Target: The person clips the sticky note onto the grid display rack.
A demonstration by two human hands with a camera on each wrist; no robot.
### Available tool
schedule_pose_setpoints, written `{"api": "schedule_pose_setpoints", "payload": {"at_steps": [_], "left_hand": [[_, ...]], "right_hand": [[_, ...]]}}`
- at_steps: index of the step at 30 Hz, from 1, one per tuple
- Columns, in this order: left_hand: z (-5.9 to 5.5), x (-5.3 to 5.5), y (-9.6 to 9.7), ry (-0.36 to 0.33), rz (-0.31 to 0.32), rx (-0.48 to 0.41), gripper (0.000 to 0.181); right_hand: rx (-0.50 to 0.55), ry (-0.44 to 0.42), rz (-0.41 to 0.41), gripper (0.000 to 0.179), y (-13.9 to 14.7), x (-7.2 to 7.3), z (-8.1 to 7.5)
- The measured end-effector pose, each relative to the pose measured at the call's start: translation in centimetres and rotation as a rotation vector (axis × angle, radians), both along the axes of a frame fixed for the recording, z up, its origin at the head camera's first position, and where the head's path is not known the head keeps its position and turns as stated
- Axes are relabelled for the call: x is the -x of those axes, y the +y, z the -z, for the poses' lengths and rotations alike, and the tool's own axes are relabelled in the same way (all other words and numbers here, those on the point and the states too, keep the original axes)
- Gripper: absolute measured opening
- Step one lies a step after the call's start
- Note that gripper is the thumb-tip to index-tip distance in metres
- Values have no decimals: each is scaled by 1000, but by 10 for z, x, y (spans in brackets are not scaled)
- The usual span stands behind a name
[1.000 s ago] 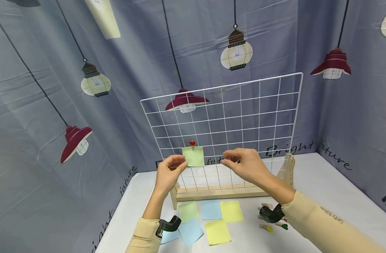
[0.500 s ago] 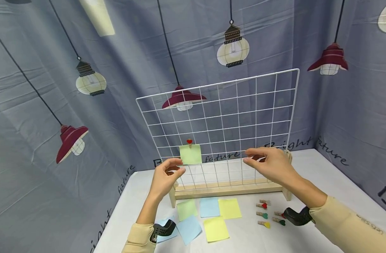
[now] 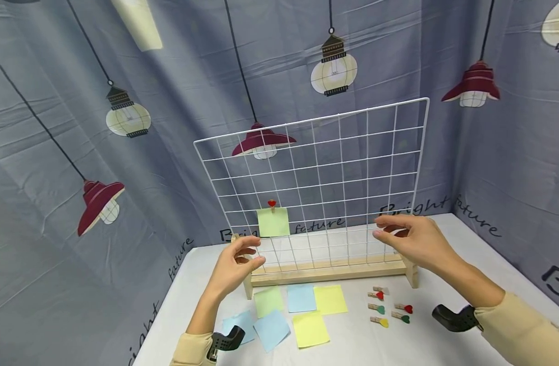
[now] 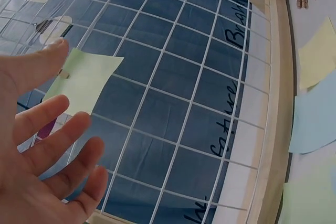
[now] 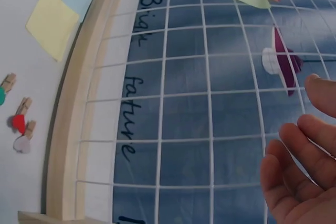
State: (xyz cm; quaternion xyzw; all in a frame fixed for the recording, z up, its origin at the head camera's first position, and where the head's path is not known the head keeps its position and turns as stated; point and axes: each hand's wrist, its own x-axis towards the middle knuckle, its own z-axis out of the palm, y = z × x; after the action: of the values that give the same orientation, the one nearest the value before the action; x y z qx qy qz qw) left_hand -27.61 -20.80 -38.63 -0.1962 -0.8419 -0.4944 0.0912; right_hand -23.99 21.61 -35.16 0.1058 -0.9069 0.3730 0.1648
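Note:
A pale green sticky note [image 3: 273, 222] hangs on the white wire grid [image 3: 320, 178], held by a small clothespin with a red heart [image 3: 272, 203]. Just below and left of that note is my left hand [image 3: 233, 267], its fingers loosely bent around nothing. In the left wrist view the hand [image 4: 58, 140] overlaps the note's [image 4: 86, 82] edge, thumb and fingers apart. My right hand [image 3: 412, 239] hovers before the grid's lower right part, thumb and fingers apart and holding nothing. The right wrist view shows its curved fingers [image 5: 299, 161] in front of the wires.
Green, blue and yellow sticky notes [image 3: 310, 329] lie on the white table [image 3: 348, 351] before the wooden base [image 3: 325, 274]. To their right lie several heart clothespins [image 3: 379, 322] in red, green, yellow and white. A grey curtain [image 3: 169, 183] hangs behind the grid.
My right hand has moved right, away from the hung note, uncovering the clothespins on the table. My left hand has dropped slightly down and left. The note stays clipped on the grid.

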Motion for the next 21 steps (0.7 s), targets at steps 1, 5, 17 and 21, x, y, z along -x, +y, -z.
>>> {"api": "schedule_pose_setpoints", "payload": {"at_steps": [1,5,17,21], "left_hand": [[1,-1,-2,-1,3,5,45],[2,-4,-6,-7,16,15,50],[12,-11,-27,-2,-6,22,54],[17,-11,-35,-17,-17,28,55]], "right_hand": [[-4,-5,0,46,1,-1,1],[-13,-20,3,48,7,-2,5],[-39,-40,26,51,36,-11,16],[-49,-60,39,54,43,-12,21]]}}
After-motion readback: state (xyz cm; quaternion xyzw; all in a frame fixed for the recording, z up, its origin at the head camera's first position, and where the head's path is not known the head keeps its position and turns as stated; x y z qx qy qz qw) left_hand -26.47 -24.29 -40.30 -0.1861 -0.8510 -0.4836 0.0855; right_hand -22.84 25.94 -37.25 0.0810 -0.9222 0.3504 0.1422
